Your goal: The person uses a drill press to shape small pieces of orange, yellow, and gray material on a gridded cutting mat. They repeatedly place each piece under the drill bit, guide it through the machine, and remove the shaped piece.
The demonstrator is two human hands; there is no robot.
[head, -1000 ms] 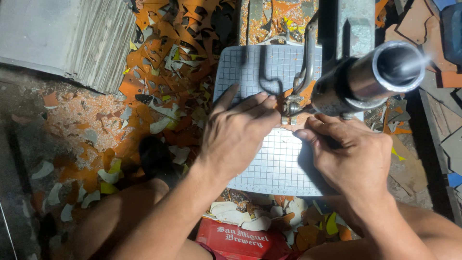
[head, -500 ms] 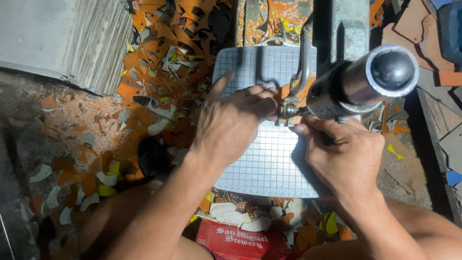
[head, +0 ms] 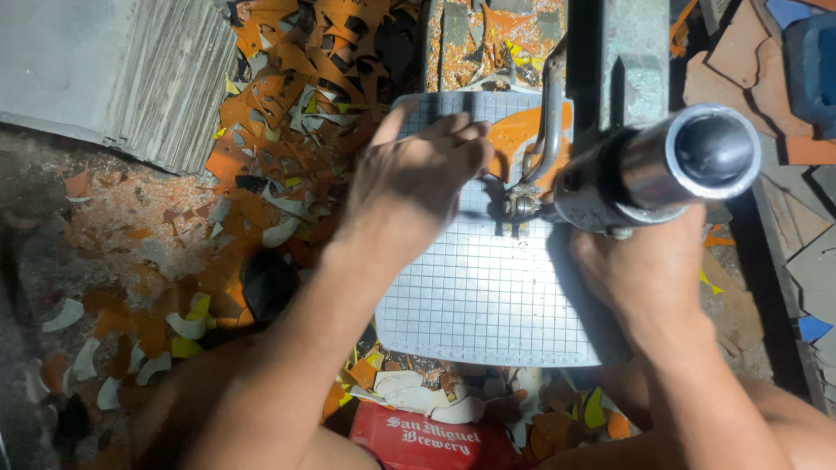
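Note:
My left hand point(head: 416, 178) lies flat on the white gridded saw table point(head: 488, 300). Its fingertips press on an orange sheet piece point(head: 521, 132) just left of the thin saw blade and its clamp point(head: 515, 207). My right hand point(head: 649, 283) rests at the table's right edge, below the machine's metal cylinder point(head: 670, 165), which hides its fingers. Whether those fingers hold anything does not show. The curved metal arm point(head: 549, 122) rises over the orange piece.
Orange, white and yellow offcuts point(head: 261, 130) litter the ground left of the table and along its near edge. A grey board stack point(head: 131, 70) lies at the far left. Brown sheets point(head: 740, 61) and a blue object point(head: 814, 61) sit at the right. A red container point(head: 435, 435) stands near my knees.
My left hand has slid away from me across the grid with the orange piece, past the blade. My right hand has drawn back to the right, under the cylinder.

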